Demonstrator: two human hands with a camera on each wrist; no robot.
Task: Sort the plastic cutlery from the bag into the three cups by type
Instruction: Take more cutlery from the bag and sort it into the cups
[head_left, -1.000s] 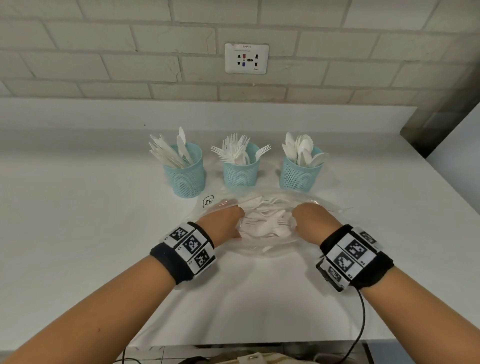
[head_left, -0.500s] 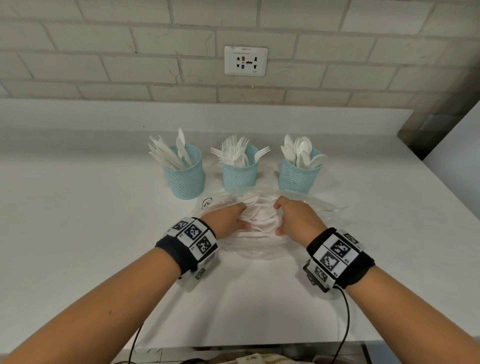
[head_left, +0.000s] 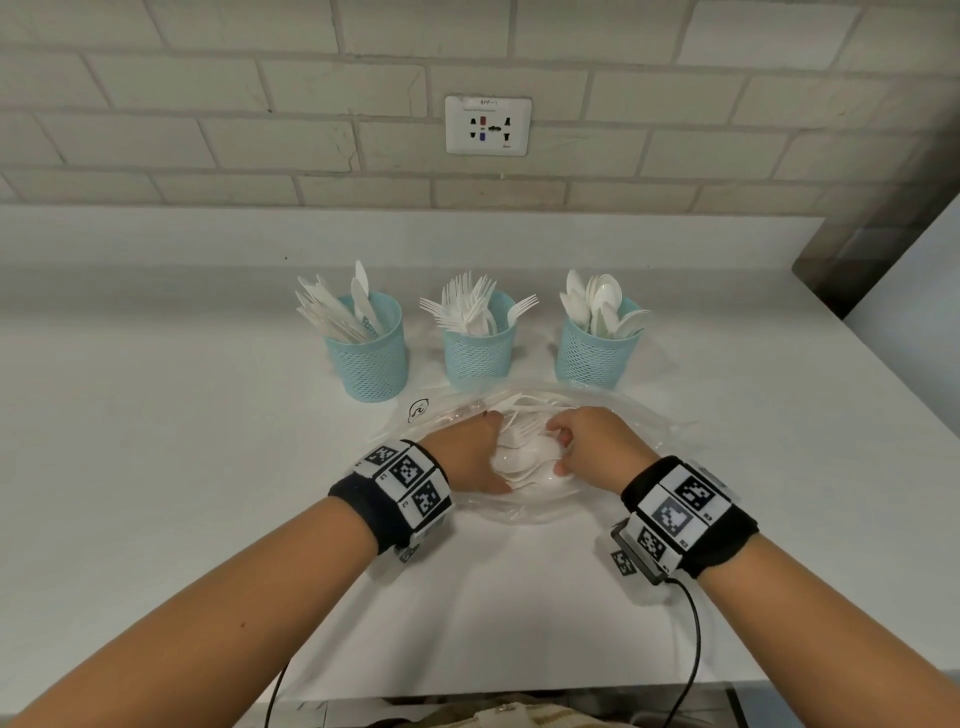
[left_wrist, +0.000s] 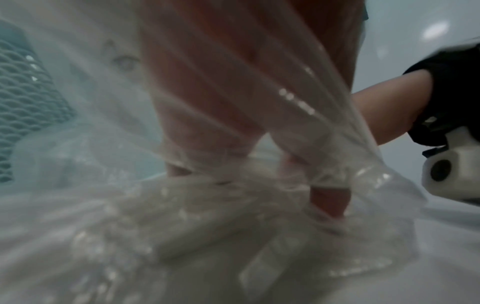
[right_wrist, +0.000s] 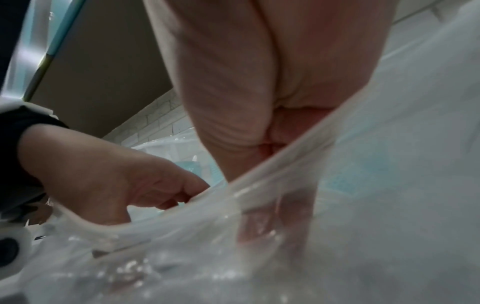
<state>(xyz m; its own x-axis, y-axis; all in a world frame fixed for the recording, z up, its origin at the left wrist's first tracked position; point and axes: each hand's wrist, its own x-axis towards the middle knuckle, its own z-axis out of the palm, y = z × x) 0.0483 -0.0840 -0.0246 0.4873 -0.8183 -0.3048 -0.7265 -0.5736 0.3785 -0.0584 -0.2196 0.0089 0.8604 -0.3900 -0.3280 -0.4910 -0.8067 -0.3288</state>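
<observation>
A clear plastic bag (head_left: 618, 415) lies on the white counter (head_left: 156, 467) with a pile of white cutlery (head_left: 524, 460) inside. My left hand (head_left: 470, 457) holds the bag's left side; in the right wrist view its fingers (right_wrist: 166, 191) curl over the bag's rim (right_wrist: 259, 181). My right hand (head_left: 589, 444) reaches into the bag, fingers curled onto the pile; which piece it pinches is hidden. Behind the bag stand three teal mesh cups: knives (head_left: 371, 358), forks (head_left: 478, 353), spoons (head_left: 595, 358).
A brick wall with a socket plate (head_left: 488, 124) rises behind the counter. The counter's right edge (head_left: 883, 364) runs diagonally, and its front edge (head_left: 519, 691) lies under my forearms. Cables hang from both wristbands.
My hands have drawn closer together over the pile. The right hand moved left and forward into the bag, and its fingers curled onto the cutlery.
</observation>
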